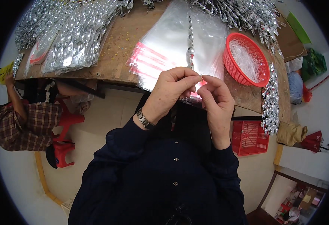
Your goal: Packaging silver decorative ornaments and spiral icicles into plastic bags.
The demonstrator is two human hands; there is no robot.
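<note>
Left hand (170,88) and right hand (215,95) together, pinching silver spiral strip (190,45) end; thin thread could slip if pinch loosens.

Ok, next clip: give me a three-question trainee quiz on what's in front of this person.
1. True or false: the red round basket stands right of the hands.
2. What do the left hand and right hand pinch between them?
A. a silver spiral strip
B. a green tray
C. a pair of scissors
3. Fill in: the spiral strip lies over a stack of clear ____ with red bands.

Key: 1 true; 2 A; 3 bags.
</note>
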